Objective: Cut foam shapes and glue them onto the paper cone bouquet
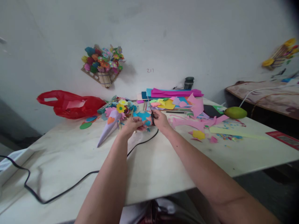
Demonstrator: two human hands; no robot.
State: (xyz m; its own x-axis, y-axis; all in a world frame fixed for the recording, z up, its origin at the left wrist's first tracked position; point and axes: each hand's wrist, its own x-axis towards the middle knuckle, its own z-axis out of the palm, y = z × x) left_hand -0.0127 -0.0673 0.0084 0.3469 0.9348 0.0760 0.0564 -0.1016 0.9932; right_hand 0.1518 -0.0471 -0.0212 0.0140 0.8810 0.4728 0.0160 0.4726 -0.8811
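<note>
Over the middle of the table (144, 174), my left hand (133, 126) is closed on the edge of a blue paper piece (143, 116). My right hand (160, 120) grips black-handled scissors (152, 118), whose blades point up and away from me beside the blue piece. Whether the blades touch the paper I cannot tell. Just left of my hands lies a lilac paper cone (107, 130) with an orange heart, and a yellow flower (121, 108) among other craft flowers above it.
A red plastic bag (70, 105) sits at the back left. Coloured sheets (170, 104) and pink scraps (189, 123) spread over the back right, near a green mango-like fruit (235, 112). A black cable (63, 194) crosses the table. Rolled magenta paper (176, 92) lies by the wall.
</note>
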